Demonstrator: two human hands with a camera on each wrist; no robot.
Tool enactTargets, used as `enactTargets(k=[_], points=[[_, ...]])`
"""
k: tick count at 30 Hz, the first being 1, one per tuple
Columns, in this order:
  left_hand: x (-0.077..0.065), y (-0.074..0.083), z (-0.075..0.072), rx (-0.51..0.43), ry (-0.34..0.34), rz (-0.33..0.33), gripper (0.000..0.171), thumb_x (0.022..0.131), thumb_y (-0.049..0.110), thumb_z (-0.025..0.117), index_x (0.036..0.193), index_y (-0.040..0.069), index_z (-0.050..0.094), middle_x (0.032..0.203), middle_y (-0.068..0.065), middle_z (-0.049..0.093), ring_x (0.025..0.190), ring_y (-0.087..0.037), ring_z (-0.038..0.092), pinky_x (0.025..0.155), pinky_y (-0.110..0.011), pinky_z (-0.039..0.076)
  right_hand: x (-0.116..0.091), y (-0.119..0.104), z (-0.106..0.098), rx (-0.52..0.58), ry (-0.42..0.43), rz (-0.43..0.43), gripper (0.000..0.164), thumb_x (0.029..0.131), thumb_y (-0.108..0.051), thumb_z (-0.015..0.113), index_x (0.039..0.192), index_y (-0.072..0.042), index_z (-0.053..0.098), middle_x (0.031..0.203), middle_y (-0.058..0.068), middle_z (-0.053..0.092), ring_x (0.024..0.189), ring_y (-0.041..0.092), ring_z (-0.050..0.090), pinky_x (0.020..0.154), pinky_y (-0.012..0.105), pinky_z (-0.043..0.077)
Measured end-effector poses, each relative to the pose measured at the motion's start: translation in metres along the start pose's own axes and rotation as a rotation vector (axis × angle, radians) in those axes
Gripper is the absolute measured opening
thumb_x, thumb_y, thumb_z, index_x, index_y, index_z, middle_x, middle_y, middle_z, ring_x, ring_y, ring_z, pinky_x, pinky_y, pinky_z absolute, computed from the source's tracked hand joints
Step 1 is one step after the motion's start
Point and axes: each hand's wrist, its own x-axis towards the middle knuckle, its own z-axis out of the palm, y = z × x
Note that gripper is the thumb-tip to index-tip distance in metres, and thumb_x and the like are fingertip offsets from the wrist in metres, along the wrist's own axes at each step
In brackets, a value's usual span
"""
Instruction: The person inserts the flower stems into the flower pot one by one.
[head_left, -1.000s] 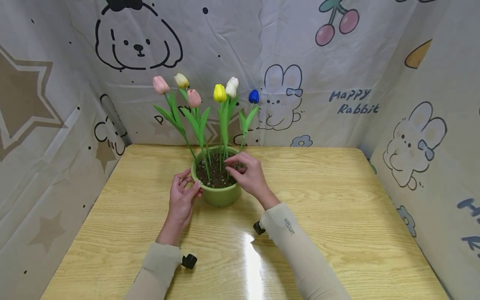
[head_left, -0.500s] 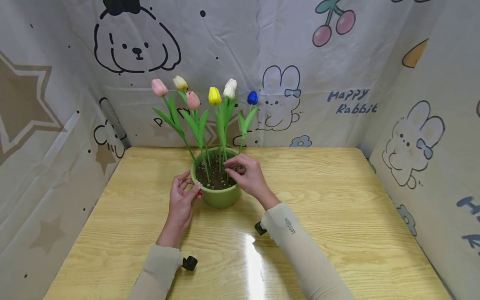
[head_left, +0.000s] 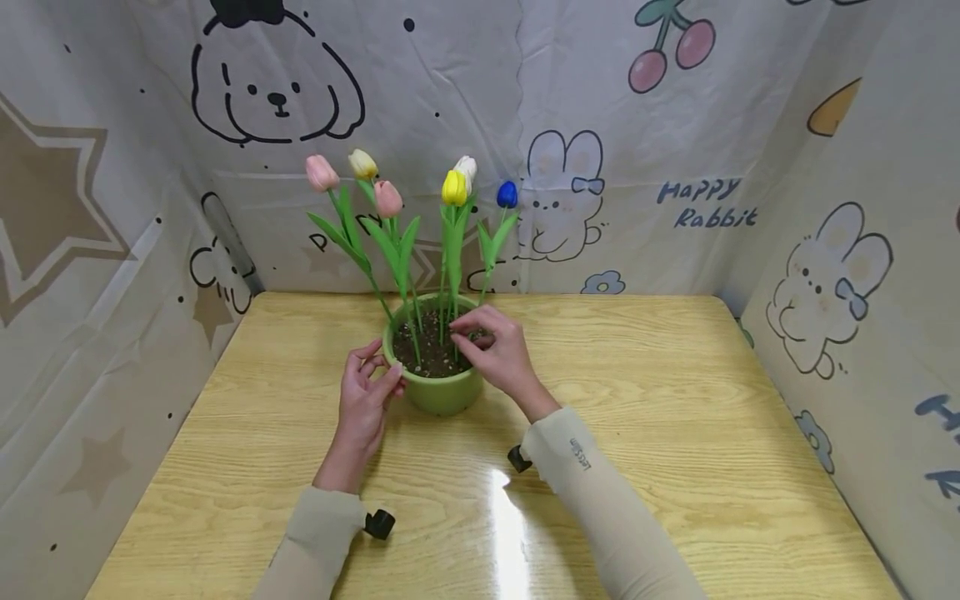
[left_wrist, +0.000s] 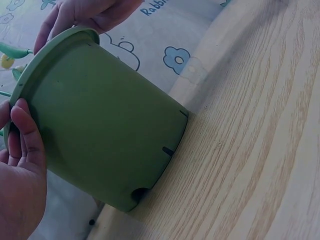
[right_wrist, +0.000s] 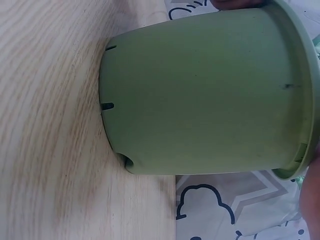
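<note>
A green flowerpot point(head_left: 442, 395) filled with dark soil point(head_left: 431, 363) stands upright on the table. My left hand point(head_left: 365, 400) grips its rim at the left, thumb and fingers on either side, as the left wrist view also shows. Over the soil, my right hand point(head_left: 498, 350) pinches the lower stem of the yellow tulip point(head_left: 453, 188). Behind that bloom, partly hidden, is a white tulip point(head_left: 468, 167). Two pink tulips, one at the far left point(head_left: 322, 173), a cream tulip point(head_left: 363, 163) and a blue tulip point(head_left: 507, 194) also rise from the pot. My right fingertips are out of the right wrist view.
The wooden table point(head_left: 637, 375) extends on both sides of the pot and in front of it. A printed cloth point(head_left: 420, 75) hangs close behind the flowers and along both sides. Small black devices, such as the left one point(head_left: 379, 524), are at both wrists.
The yellow tulip's bloom leaned left, then swung right, and now overlaps the white one. Both hands have kept their places at the pot.
</note>
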Motion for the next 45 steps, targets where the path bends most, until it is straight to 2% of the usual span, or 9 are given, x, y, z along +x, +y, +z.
enactTargets(k=[4,12,19,29,36,45], points=[[0.0,0.0,-0.001,0.001,-0.002,0.005,0.047,0.098,-0.012,0.058,0.137,0.01,0.043,0.105,-0.005,0.057,0.067,-0.008,0.066,0.059,-0.015,0.055,0.001,-0.019,-0.004,0.003,-0.006,-0.019,0.016,0.086,0.016,0.073,0.101,0.01,0.072,0.099,0.025,0.07,0.089,0.04,0.071,0.073,0.048,0.066],[0.0,0.0,-0.001,0.003,-0.008,0.001,0.048,0.099,-0.012,0.058,0.138,0.01,0.043,0.105,-0.005,0.056,0.067,-0.008,0.065,0.059,-0.015,0.055,-0.001,-0.019,-0.006,0.007,-0.011,-0.019,0.018,0.086,0.015,0.073,0.103,0.01,0.072,0.102,0.025,0.07,0.091,0.041,0.072,0.076,0.051,0.065],[0.0,0.0,0.0,0.007,-0.006,-0.003,0.048,0.099,-0.011,0.058,0.14,0.009,0.042,0.106,-0.005,0.055,0.067,-0.008,0.065,0.059,-0.015,0.055,-0.001,-0.023,-0.008,-0.015,-0.008,-0.001,0.018,0.086,0.015,0.073,0.103,0.011,0.072,0.106,0.025,0.071,0.093,0.042,0.072,0.079,0.048,0.066],[-0.001,0.0,0.0,-0.004,-0.002,-0.001,0.048,0.098,-0.012,0.058,0.139,0.009,0.042,0.105,-0.004,0.055,0.067,-0.009,0.065,0.059,-0.015,0.055,0.0,-0.027,-0.012,-0.035,-0.003,0.004,0.016,0.088,0.013,0.073,0.103,0.011,0.072,0.107,0.026,0.071,0.094,0.041,0.072,0.079,0.05,0.065],[-0.001,0.001,0.001,0.038,0.023,-0.012,0.049,0.098,-0.011,0.06,0.14,0.009,0.043,0.105,-0.003,0.056,0.067,-0.009,0.064,0.06,-0.016,0.055,-0.003,-0.028,-0.016,-0.035,0.003,0.026,0.014,0.089,0.013,0.072,0.103,0.012,0.072,0.11,0.026,0.071,0.096,0.039,0.072,0.08,0.045,0.066],[-0.001,0.002,0.001,0.085,0.025,-0.01,0.05,0.098,-0.009,0.062,0.141,0.007,0.043,0.104,-0.003,0.056,0.07,-0.012,0.067,0.062,-0.018,0.055,-0.009,-0.029,-0.028,-0.052,0.028,0.024,0.014,0.09,0.013,0.071,0.103,0.01,0.073,0.11,0.025,0.071,0.1,0.04,0.071,0.08,0.045,0.066]])
